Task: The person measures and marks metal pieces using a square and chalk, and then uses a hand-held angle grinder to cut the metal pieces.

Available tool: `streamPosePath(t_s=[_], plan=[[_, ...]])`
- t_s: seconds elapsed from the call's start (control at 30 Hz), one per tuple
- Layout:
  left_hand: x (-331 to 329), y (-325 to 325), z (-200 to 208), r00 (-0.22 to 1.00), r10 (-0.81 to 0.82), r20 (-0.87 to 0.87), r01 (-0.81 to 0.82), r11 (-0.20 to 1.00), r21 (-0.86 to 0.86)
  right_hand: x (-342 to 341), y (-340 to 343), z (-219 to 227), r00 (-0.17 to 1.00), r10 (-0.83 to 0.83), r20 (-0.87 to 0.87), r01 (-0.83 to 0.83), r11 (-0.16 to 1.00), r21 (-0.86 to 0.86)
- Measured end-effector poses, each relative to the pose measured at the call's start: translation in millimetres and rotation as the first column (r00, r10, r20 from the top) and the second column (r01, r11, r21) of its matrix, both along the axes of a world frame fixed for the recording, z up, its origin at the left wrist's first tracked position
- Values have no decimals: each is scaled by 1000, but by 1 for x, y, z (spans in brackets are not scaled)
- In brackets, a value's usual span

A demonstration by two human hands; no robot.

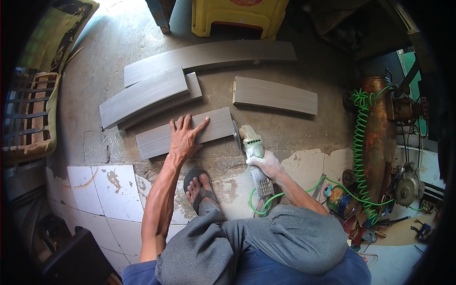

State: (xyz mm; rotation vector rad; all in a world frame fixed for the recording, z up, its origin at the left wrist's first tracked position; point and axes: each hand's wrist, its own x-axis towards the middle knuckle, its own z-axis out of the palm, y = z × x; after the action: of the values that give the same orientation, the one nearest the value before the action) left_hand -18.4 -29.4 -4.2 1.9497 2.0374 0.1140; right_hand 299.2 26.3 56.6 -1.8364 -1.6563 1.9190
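Note:
A grey wood-grained plank (216, 126) lies on the floor in front of me. My left hand (184, 138) rests on it with the fingers spread, pressing on its top face. My right hand (267, 164), white with dust or a thin glove, is wrapped round the body of a pale green angle grinder (255, 148). The grinder's disc (237, 136) stands on edge right beside the plank's right end; whether it touches or spins, I cannot tell. My sandalled foot (202, 188) is just below the plank.
Similar planks lie farther off: a stacked pair (145, 96), a long one (213, 54) and a short one (275, 95). A yellow stool (204, 23) stands at the back. On the right are a rusty tank (377, 128), a coiled green hose (359, 142) and scattered tools. A basket (50, 118) sits left.

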Motion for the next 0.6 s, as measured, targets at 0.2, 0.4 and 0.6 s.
streamPosePath(t_s=[0.2,0.4,0.6], plan=[[2,-4,-2,1000,-4,-11,4,998,56,2,0,-6,999,19,29,-19,1000,2],[4,-6,-6,1000,0,-20,1,996,85,-2,3,1,999,9,48,-10,1000,8],[6,-16,-16,990,-2,-139,25,985,170,-9,8,9,1000,-3,-12,3,1000,-7]])
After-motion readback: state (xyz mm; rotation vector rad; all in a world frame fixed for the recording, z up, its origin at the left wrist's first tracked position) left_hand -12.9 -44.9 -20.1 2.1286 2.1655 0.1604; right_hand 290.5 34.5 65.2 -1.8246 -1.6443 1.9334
